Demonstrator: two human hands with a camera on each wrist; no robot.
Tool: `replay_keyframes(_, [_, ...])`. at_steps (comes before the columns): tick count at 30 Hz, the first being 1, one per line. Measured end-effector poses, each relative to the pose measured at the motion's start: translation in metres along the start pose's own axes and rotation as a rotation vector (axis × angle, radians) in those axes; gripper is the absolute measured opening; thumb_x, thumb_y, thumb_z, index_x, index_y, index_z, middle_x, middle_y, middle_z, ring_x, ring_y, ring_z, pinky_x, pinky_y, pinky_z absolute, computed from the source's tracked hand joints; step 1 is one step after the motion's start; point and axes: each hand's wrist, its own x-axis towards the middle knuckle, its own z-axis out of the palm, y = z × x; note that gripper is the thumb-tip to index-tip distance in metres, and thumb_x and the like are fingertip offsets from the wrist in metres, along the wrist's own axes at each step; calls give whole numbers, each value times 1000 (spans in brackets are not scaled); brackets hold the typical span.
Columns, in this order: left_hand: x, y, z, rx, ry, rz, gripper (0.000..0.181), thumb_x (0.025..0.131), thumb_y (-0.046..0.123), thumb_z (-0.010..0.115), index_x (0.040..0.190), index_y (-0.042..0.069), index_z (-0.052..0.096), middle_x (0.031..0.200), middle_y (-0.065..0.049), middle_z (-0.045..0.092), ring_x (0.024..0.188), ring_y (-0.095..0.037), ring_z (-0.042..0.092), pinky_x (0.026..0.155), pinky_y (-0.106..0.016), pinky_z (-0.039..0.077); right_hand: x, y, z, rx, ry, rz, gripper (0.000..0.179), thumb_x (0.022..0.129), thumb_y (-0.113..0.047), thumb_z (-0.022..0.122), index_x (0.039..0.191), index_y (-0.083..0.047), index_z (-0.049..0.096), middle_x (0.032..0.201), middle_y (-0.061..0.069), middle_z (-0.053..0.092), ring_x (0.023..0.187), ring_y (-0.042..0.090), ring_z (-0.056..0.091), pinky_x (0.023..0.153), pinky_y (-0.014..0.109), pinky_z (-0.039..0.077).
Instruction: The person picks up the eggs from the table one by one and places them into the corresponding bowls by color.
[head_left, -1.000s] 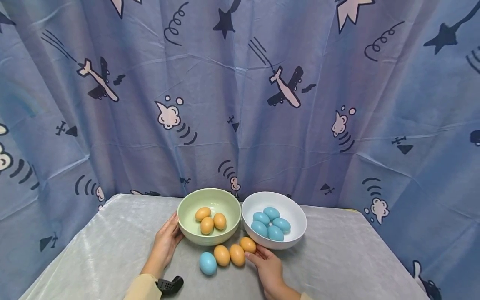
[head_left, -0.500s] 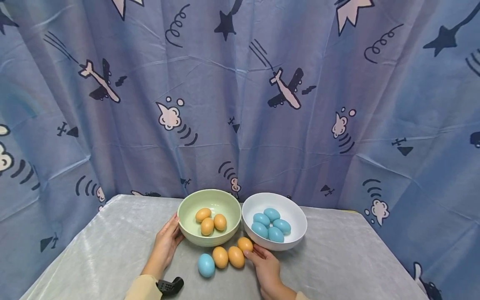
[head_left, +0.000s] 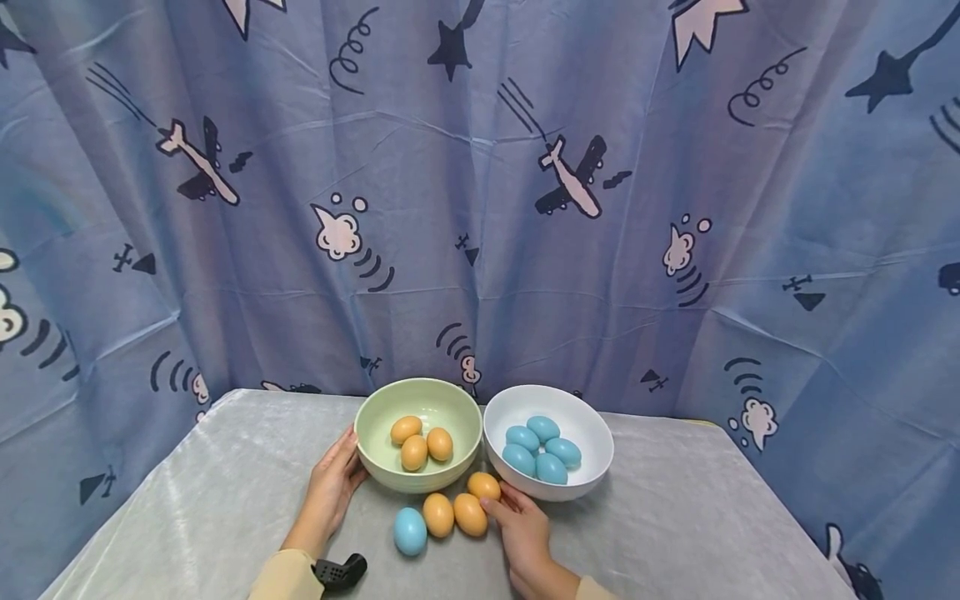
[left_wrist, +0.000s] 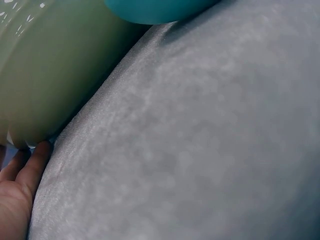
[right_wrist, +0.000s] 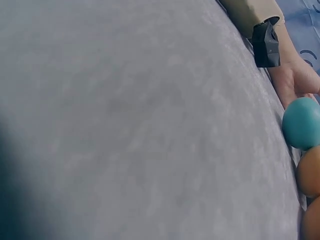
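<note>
In the head view, a green bowl (head_left: 375,467) holds three orange eggs (head_left: 414,452). Beside it on the right, a white bowl (head_left: 600,433) has several blue eggs (head_left: 552,468) in it. My left hand (head_left: 330,487) rests against the green bowl's left side, fingertips low on its wall in the left wrist view. In front of the bowls, three orange eggs (head_left: 470,514) and one blue egg (head_left: 409,532) lie bunched on the table. My right hand (head_left: 527,533) is at the right end of this bunch, thumb and fingertips against the nearest orange eggs.
A pale grey cloth (head_left: 675,517) covers the table. Behind it hangs a blue patterned curtain (head_left: 420,208). A black device (head_left: 341,572) is strapped at the left wrist, by the cuff of a yellow sleeve (head_left: 288,575).
My right hand has moved left, and the orange eggs and blue egg on the table have shifted left with it. The left hand and both bowls stay in place.
</note>
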Motion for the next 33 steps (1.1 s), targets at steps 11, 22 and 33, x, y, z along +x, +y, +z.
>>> replay_keyframes(11, [0,-3,0,-7,-3,-9,66,107,40,43,159,8,19,165,-10,21,151,-26,24,118,-44,33,3,0,11,28,28,-12,55,84,-10,77,130,12,56,133,32,58,127,41,55,102,43,52])
replay_keyframes(22, [1,2,0,5,-4,-13,65,107,39,42,159,9,18,166,-9,19,152,-25,24,118,-43,34,7,-3,14,-41,4,-13,52,85,-9,76,130,10,58,133,29,58,126,40,55,105,48,49])
replay_keyframes(33, [2,-1,-1,-5,-3,-7,67,106,41,44,159,8,19,166,-9,20,152,-26,24,116,-40,37,8,-1,8,-69,-12,-54,51,83,-10,79,125,13,61,121,26,66,107,26,64,88,33,59])
